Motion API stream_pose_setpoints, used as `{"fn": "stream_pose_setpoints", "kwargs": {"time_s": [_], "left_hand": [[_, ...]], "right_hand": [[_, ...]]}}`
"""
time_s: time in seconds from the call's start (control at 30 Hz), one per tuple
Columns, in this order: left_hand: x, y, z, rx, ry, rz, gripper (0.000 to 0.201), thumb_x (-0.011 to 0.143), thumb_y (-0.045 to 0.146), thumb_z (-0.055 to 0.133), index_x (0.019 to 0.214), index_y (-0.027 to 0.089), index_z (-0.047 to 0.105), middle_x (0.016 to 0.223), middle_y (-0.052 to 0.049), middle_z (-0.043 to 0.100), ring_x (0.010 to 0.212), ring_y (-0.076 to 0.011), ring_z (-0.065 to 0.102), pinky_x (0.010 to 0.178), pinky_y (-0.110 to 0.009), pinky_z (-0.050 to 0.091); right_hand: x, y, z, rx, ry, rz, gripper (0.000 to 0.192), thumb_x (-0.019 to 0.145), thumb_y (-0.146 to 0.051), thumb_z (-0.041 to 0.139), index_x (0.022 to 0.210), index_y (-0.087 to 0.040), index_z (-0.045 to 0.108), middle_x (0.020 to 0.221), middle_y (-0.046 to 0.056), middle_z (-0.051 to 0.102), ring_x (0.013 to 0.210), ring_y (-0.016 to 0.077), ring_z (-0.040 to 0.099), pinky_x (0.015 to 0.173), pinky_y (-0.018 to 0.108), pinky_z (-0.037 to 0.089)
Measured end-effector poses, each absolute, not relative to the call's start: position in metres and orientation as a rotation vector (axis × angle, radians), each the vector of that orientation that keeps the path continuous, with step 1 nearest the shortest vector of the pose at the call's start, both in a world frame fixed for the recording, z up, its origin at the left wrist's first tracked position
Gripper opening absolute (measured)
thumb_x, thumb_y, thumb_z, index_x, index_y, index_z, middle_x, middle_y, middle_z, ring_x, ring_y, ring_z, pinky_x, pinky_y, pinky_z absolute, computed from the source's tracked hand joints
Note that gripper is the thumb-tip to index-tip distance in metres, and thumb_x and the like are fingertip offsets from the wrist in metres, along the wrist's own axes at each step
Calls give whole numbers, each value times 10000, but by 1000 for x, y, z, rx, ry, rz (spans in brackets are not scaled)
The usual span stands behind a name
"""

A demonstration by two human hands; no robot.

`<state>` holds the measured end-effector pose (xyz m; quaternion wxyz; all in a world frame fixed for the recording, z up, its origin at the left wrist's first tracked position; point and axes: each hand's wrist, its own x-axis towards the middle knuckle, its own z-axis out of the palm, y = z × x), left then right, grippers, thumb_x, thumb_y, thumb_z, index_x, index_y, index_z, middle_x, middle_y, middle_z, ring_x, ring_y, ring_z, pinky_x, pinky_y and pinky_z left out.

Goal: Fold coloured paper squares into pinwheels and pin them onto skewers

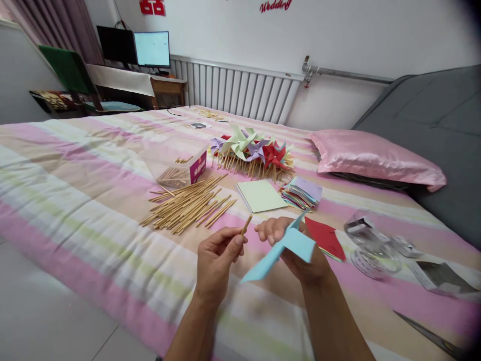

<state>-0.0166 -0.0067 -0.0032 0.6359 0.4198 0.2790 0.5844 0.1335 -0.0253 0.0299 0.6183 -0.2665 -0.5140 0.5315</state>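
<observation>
My left hand (pixel 220 253) pinches a thin wooden stick (pixel 246 225) between thumb and fingertips, its end pointing up. Beside it, my right hand (pixel 280 235) holds a light blue paper pinwheel (pixel 296 241) with its blades sticking out; part of the hand is hidden behind the paper. The stick and the pinwheel are apart. A loose pile of wooden sticks (pixel 184 205) lies left of my hands. Just beyond them are a pale green stack of square paper (pixel 261 196) and a multicoloured paper stack (pixel 301 192). Red paper (pixel 325 236) lies right of my right hand.
Finished pinwheels (pixel 255 148) stand bunched at the back of the bed (pixel 93 175). A clear plastic box (pixel 180 173) holds more sticks. Clear containers (pixel 376 258) and scissors (pixel 428 333) are at the right, a pink pillow (pixel 376 158) behind.
</observation>
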Motion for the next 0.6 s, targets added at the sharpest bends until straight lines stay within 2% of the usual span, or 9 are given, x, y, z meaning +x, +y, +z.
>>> {"fn": "stream_pose_setpoints", "kwargs": {"time_s": [0.17, 0.27, 0.4, 0.6], "left_hand": [[-22, -7, 1, 1041, 559, 1277, 90, 699, 223, 748, 788, 223, 760, 703, -21, 665, 569, -86, 552, 520, -190, 438], [-24, -8, 2, 1047, 541, 1227, 89, 682, 217, 761, 766, 246, 770, 723, -26, 679, 625, -109, 593, 569, -204, 470], [-24, -6, 1, 1062, 542, 1200, 110, 665, 225, 776, 769, 263, 777, 751, -41, 699, 701, -138, 621, 625, -221, 489], [-20, -7, -1, 1060, 533, 1198, 81, 669, 221, 770, 738, 263, 780, 737, -45, 698, 713, -141, 619, 648, -225, 493]], "right_hand": [[127, -24, 30, -549, -1153, 1270, 215, 702, -448, 728, 625, -252, 685, 571, -6, 549, 662, 161, 530, 751, 335, 451], [125, -20, 24, -593, -1103, 1289, 218, 653, -456, 761, 611, -254, 691, 669, 14, 568, 734, 175, 554, 753, 332, 468], [123, -16, 13, -581, -1056, 1357, 221, 612, -459, 785, 606, -260, 689, 822, 29, 608, 758, 169, 572, 679, 303, 486], [123, -12, -1, -555, -1055, 1320, 180, 634, -449, 777, 613, -291, 694, 712, 17, 617, 703, 165, 565, 669, 310, 484]]}}
